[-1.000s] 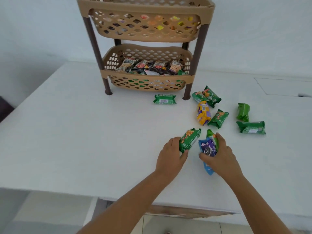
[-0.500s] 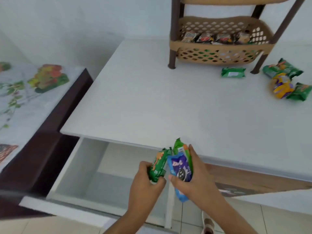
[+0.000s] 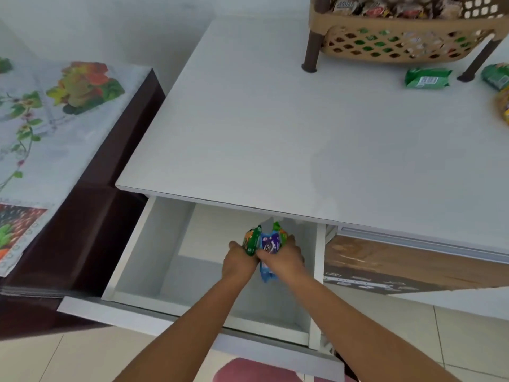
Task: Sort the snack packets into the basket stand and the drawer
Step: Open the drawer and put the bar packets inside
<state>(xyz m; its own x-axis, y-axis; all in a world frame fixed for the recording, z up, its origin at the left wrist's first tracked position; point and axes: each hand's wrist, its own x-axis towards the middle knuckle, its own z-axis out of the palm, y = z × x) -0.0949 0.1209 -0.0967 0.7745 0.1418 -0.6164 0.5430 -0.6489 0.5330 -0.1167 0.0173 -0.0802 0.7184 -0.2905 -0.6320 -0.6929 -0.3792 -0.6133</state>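
To my left I see a dark brown cabinet (image 3: 91, 216) covered with a flowered cloth (image 3: 41, 128), under me a pale tiled floor (image 3: 440, 334) with a pink mat (image 3: 256, 370), and behind the white table (image 3: 275, 128) a white wall (image 3: 110, 28).

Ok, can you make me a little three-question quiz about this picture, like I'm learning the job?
1. True or false: the drawer is pulled open.
2. What colour is the packet gripped in the left hand?
A. green
B. red
C. white
3. Fill in: the right hand holds a blue packet and a ____ one behind it.

Key: 1 true. 2 A, it is a green packet. 3 green.
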